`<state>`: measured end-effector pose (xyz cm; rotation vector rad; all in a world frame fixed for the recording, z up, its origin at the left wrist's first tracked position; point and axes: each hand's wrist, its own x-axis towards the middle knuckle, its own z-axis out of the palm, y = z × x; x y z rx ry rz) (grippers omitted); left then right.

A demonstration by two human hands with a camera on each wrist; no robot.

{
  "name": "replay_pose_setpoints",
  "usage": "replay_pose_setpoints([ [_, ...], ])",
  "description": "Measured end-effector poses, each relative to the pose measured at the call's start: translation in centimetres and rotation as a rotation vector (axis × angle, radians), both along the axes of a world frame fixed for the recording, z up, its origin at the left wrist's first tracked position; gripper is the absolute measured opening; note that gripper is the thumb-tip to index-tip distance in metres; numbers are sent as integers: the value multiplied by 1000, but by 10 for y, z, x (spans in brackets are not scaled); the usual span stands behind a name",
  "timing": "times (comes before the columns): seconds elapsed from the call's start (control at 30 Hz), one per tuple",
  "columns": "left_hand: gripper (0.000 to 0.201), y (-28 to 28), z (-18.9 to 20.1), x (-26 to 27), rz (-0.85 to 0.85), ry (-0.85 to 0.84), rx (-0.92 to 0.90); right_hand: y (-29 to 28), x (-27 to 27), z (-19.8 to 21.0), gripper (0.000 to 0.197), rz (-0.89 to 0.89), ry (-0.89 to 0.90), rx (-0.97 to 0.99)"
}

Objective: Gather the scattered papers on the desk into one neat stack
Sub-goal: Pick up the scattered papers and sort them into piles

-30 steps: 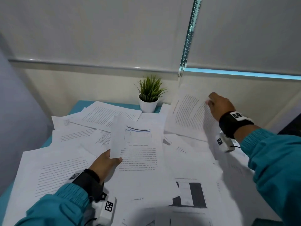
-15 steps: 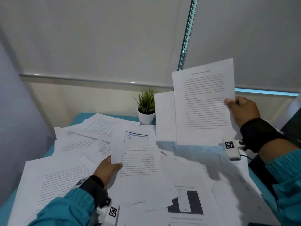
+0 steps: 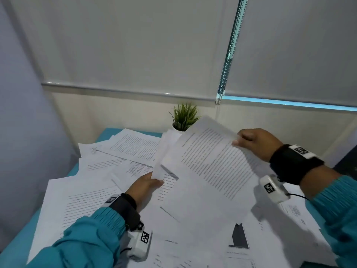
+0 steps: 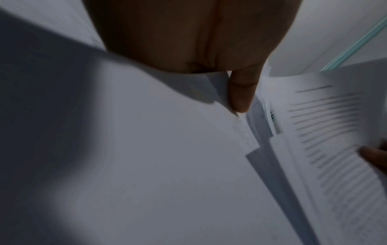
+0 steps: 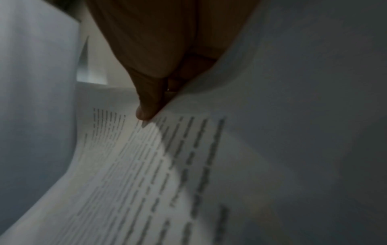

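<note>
White printed papers (image 3: pixel 90 192) lie scattered and overlapping across the teal desk (image 3: pixel 11 246). My right hand (image 3: pixel 251 141) pinches the right edge of a text-covered sheet (image 3: pixel 208 167), tilted above the middle of the desk; the right wrist view shows the thumb (image 5: pixel 148 102) on that sheet (image 5: pixel 146 174). My left hand (image 3: pixel 148 182) grips the lower left corner of a small bundle of sheets (image 3: pixel 164 151), partly hidden behind the text sheet. In the left wrist view a finger (image 4: pixel 240 96) presses the bundle's edge (image 4: pixel 247 132).
A small potted plant (image 3: pixel 184 118) in a white pot stands at the back of the desk, just behind the lifted sheets. A bead chain (image 3: pixel 228 55) hangs from the window blinds. A sheet with a dark picture (image 3: pixel 239 236) lies near the front.
My right hand picked a sheet off the back right, lifted it upright, then brought it down and left over the bundle in my left hand. The left hand stayed in place.
</note>
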<state>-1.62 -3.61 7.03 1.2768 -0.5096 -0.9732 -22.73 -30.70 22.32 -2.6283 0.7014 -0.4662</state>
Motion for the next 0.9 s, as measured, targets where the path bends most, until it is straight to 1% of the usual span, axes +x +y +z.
replay_pose_setpoints([
  [0.07, 28, -2, 3, -5, -16, -14, 5, 7, 16, -2, 37, 27, 39, -70],
  [0.1, 19, -2, 4, -7, -10, -16, 12, 10, 24, -3, 35, 30, 38, -75],
  [0.13, 17, -3, 7, -10, -15, -18, 22, 12, 31, -4, 33, 17, 29, -65],
  [0.17, 19, -3, 10, -12, -12, -39, 26, 14, 38, -4, 31, 11, 11, -49],
  [0.23, 19, -3, 10, -12, -19, -85, 29, 20, 49, -9, 37, -7, -15, -13],
  [0.27, 22, -4, 7, -10, -15, -95, 25, 21, 54, -12, 39, -17, -28, 5],
  [0.33, 37, -3, 4, -8, -24, -124, 19, 22, 57, -14, 39, -55, -77, 13],
  [0.37, 41, -3, 1, -6, -14, -122, 13, 21, 55, -12, 38, -95, -124, 1],
  [0.4, 41, -2, 1, -4, -7, -102, 10, 17, 52, -11, 36, -157, -186, -19],
  [0.47, 35, 0, -3, 1, 37, -58, -2, 8, 39, -7, 33, -319, -333, -32],
  [0.53, 31, 1, -4, 5, 111, -31, -10, 0, 22, -8, 31, -448, -448, 78],
  [0.57, 30, 2, -3, 7, 142, -31, -1, -1, 15, -11, 30, -483, -457, 150],
  [0.63, 30, 3, -4, 9, 180, -15, 11, -1, 5, -27, 28, -534, -409, 255],
  [0.7, 30, 3, -2, 9, 188, 15, 22, -1, 0, -49, 27, -532, -369, 349],
  [0.8, 43, 0, -1, 3, 176, 9, 34, 8, 1, -77, 21, -519, -296, 477],
  [0.9, 36, -2, 9, -7, 184, 64, 11, 22, 10, -92, 23, -503, -264, 594],
])
